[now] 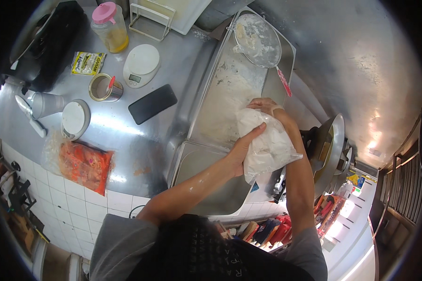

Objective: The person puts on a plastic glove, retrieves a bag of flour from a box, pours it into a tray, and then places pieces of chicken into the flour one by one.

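Note:
Both my hands grip a clear plastic bag of white powder [267, 147] over the near part of a long metal tray [214, 98] dusted with the same kind of powder. My left hand [244, 149] holds the bag's near left side, thumb on top. My right hand [267, 105] is at its far end, fingers partly hidden by the bag. A round sieve with a red handle [258, 40], with pale clumps in it, rests across the tray's far end. Nearer me is a deep metal pan [207, 193] with no powder visible in it.
On the steel counter at left are a black phone [153, 104], an open can [105, 88] with a red scoop, two white kitchen scales [142, 65], a pink-lidded jug [110, 30], a yellow packet [88, 63] and a bag of orange-red food [86, 163]. At right stands a large wok [332, 147].

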A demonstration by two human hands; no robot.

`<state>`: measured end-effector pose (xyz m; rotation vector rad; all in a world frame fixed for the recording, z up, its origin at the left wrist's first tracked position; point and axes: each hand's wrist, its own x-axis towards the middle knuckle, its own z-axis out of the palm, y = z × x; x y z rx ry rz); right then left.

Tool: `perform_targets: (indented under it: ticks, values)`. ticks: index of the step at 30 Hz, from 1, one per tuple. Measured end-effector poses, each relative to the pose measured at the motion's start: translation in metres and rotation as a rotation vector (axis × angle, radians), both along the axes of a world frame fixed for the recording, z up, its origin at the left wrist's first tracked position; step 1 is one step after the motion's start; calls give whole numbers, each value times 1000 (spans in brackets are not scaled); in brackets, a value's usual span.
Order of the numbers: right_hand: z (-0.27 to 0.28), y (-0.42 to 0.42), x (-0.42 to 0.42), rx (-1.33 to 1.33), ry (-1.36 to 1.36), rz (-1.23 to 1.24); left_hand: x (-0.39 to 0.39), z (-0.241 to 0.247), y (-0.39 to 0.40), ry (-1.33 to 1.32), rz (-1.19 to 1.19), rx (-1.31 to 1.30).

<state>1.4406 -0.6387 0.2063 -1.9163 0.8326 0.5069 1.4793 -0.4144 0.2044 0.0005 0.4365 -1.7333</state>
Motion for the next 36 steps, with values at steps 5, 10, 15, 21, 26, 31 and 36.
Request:
perform_targets:
  ticks: [5, 10, 15, 21, 26, 31, 36]
  values:
    - [-14, -7, 11, 68, 94, 20, 14, 0, -3, -8, 17, -10]
    - [0, 7, 38, 24, 219, -110, 27, -3, -4, 21, 37, 15]
    - [-10, -11, 34, 115, 45, -257, 33, -6, -12, -14, 61, 13]
    - [-4, -4, 42, 5, 124, -270, 38, -12, -14, -19, 41, -19]
    - [-1, -10, 38, -33, 114, -276, 38, -9, -19, -41, 10, -8]
    - [-10, -4, 40, 55, 182, -260, 35, -13, -16, -20, 1, 5]
    - [-29, 4, 35, 124, 196, -37, 22, -9, 5, -9, -9, 66]
